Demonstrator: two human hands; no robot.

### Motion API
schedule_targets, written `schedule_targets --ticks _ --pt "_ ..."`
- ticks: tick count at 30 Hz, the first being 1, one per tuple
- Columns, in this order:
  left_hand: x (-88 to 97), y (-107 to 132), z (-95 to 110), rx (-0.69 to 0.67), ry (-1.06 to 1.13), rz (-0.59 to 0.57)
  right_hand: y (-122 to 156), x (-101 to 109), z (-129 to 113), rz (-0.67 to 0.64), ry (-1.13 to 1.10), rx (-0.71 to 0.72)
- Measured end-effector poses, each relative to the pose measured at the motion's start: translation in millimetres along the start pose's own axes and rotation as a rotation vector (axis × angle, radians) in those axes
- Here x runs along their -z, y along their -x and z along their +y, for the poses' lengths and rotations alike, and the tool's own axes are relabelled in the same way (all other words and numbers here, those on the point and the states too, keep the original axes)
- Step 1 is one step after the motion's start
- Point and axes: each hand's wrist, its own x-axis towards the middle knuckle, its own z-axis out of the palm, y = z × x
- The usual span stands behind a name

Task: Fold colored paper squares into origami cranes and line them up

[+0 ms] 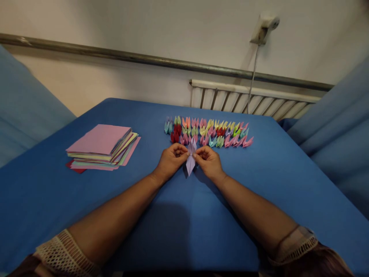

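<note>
A pale lilac folded paper figure (pixel 190 163), long and pointed at its near end, is held up between both hands over the blue table. Its far end splits into upright points. My left hand (pixel 172 158) pinches its left side between thumb and fingers. On the opposite side my right hand (pixel 210 161) grips it the same way, fingers curled in. Just beyond the hands stand rows of small folded paper figures (pixel 203 130) in pink, red, yellow, green and blue. The nearest of them are partly covered by the lilac one.
To the left lies a thick stack of coloured paper sheets (pixel 99 139), pink on top, with a red corner sticking out below. A blue cloth (pixel 161 231) covers the table. Behind it are a radiator (pixel 230 87), a pipe (pixel 135 57) and a plugged-in cord (pixel 255 65). Blue curtains (pixel 343 115) hang at both sides.
</note>
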Motion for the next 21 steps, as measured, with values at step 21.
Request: schedule_targets --ticks 21 --pt "-0.8 6.0 2.4 0.063 0.063 -0.146 1.9 3.3 -10.1 -0.14 -0.066 -0.126"
